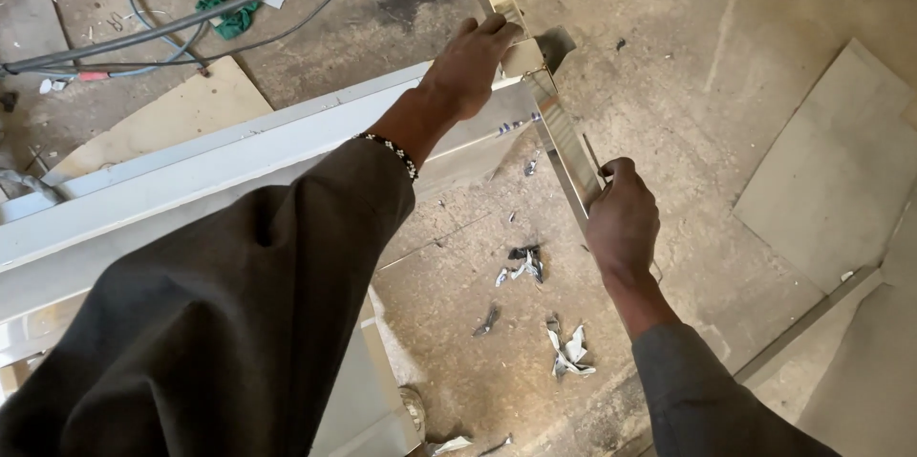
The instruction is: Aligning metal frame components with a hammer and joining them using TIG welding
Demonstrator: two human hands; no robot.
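Gripping the shiny square steel tube (559, 127), left hand (470, 65) closes around its joint, right hand (623, 220) clasps lower, scraps (570, 350) littering the floor.

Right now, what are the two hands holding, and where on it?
Both hold one shiny metal bar. The left hand grips it at the joint with the white bar; the right hand grips it lower down.

The shiny bar (559, 132) runs off the top edge. My right hand (623, 223) hides part of it. My left arm (239, 314) covers the white frame (191, 170).
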